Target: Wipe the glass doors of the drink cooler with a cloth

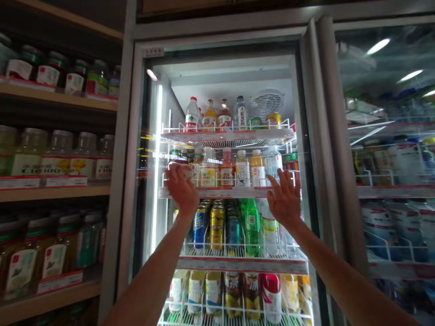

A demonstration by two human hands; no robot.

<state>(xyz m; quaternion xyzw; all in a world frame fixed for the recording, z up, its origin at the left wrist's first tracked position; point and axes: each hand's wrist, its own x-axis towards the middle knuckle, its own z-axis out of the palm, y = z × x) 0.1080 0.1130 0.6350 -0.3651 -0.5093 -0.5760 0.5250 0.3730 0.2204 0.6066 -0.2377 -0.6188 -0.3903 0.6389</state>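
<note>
Ahead, left hand [183,188] and right hand [286,197], both spread, hover before a lit fridge [220,69] near opposite ends of its second shelf [217,193], where bottles [207,171] read "C100"; on the top shelf [227,136], a bottle [241,115] reads "WAVE".

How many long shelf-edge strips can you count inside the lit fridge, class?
3: the top strip, the middle strip behind the left hand and right hand, and the lower strip below the cans. Another may be hidden below the picture's edge.
</note>
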